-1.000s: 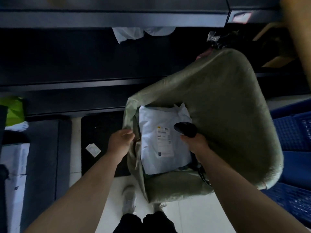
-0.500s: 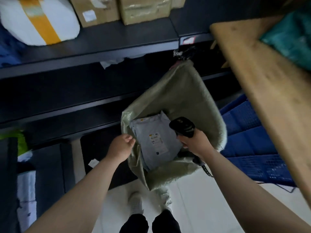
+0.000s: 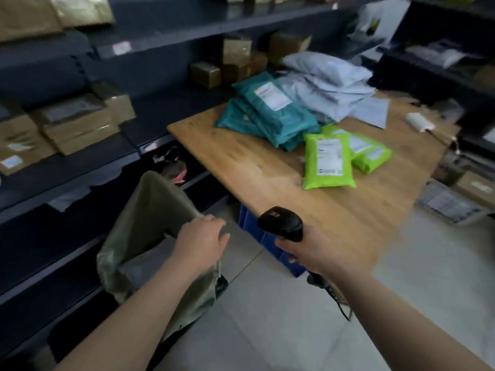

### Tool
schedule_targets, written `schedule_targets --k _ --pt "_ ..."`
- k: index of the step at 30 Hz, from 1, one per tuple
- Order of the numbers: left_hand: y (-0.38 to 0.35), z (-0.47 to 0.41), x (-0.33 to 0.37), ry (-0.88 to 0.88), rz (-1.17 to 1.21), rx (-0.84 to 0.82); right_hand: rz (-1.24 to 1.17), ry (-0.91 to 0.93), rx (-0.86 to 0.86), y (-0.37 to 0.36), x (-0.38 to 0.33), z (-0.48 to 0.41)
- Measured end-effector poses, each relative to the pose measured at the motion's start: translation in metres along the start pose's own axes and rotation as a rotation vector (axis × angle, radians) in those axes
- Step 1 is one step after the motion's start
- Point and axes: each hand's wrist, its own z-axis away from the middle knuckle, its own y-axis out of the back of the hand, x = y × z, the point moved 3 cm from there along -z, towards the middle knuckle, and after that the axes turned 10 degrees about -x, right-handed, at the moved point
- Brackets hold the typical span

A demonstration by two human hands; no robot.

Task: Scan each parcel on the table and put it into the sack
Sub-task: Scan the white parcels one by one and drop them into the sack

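Observation:
An olive-green woven sack (image 3: 150, 220) stands open on the floor at lower left, with a pale parcel (image 3: 146, 266) dimly visible inside. My left hand (image 3: 201, 242) grips the sack's rim on its right side. My right hand (image 3: 308, 250) holds a black handheld scanner (image 3: 281, 223) just off the near corner of the wooden table (image 3: 267, 172). On the table lie bright green parcels (image 3: 328, 162), teal parcels (image 3: 270, 113) and pale grey parcels (image 3: 326, 84).
Dark metal shelving (image 3: 80, 167) with cardboard boxes runs along the left and back. A blue plastic crate (image 3: 270, 245) sits under the table. A white object (image 3: 417, 121) and paper lie at the table's far right. Baskets and boxes stand on the floor at right.
The view has lifted from the sack's inside to the table and shelves. My right hand with the scanner has come out from over the sack toward the table corner. My left hand still holds the rim.

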Motion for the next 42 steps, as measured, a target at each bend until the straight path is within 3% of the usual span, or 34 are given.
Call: schedule_targets --k 6,14,34,42 --pt "0.005 -0.037 0.15 -0.106 -0.1 0.038 -0.016 0.089 0.068 0.122 0.058 0.035" --pt "0.01 -0.101 0.289 -0.088 -0.187 0.075 0.021 0.092 0.162 0.27 0.109 0.036" --pt "0.059 -0.415 0.443 -0.042 -0.102 0.114 -0.165 0.114 0.235 0.602 0.146 -0.16" --pt "0.055 -0.527 0.488 0.091 0.003 0.096 -0.191 0.121 0.176 0.697 0.151 -0.276"
